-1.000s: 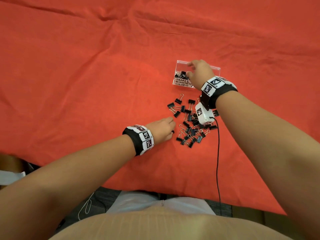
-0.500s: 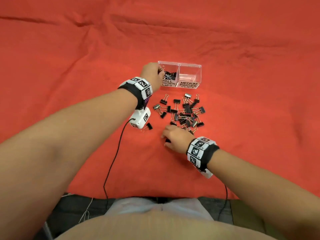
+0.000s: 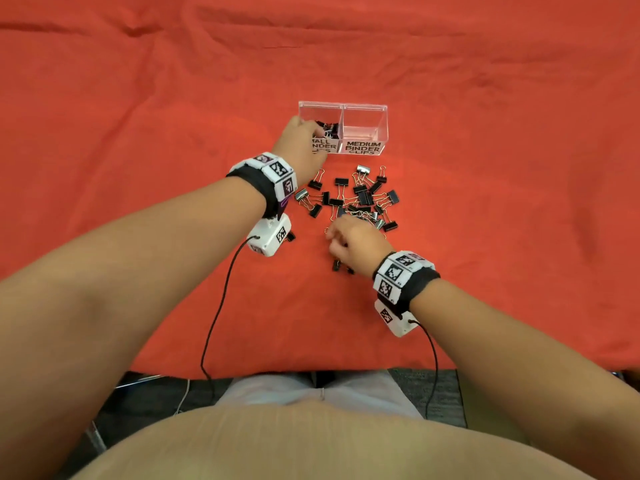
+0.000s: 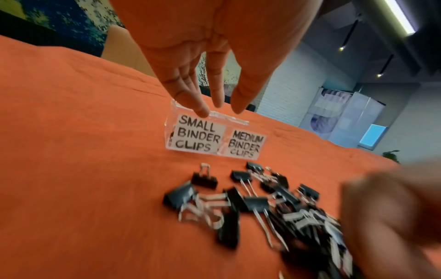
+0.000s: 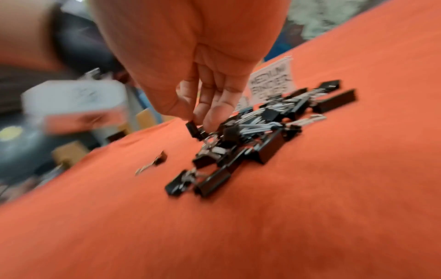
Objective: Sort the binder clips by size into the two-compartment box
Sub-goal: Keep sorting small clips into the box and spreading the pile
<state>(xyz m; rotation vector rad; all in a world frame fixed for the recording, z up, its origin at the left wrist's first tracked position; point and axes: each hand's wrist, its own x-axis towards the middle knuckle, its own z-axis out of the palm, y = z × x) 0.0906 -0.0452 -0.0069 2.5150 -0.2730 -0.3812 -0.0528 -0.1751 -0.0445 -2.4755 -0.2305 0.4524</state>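
Observation:
A clear two-compartment box (image 3: pixel 363 107) stands on the orange cloth, labelled SMALL BINDER CLIPS (image 4: pixel 195 136) and MEDIUM BINDER CLIPS (image 4: pixel 245 146). Several black clips (image 3: pixel 329 129) lie in the small compartment; I see none in the medium one. My left hand (image 3: pixel 304 133) hovers over the small compartment's front rim with its fingers (image 4: pixel 200 107) straight and nothing in them. A pile of black binder clips (image 3: pixel 360 199) lies just in front of the box. At the pile's near edge my right hand (image 3: pixel 337 237) pinches a small black clip (image 5: pixel 192 129) between thumb and fingers.
Two loose clips (image 3: pixel 336 265) lie beside my right wrist and another (image 3: pixel 291 236) by the left wrist camera. Black cables (image 3: pixel 214 317) run from both wrists over the table's near edge (image 3: pixel 311 370). Bare orange cloth (image 3: pixel 138 98) surrounds the box and pile.
One second ago the right hand was at the box and the left by the pile; they have swapped places. The left hand's fingers have straightened over the small compartment.

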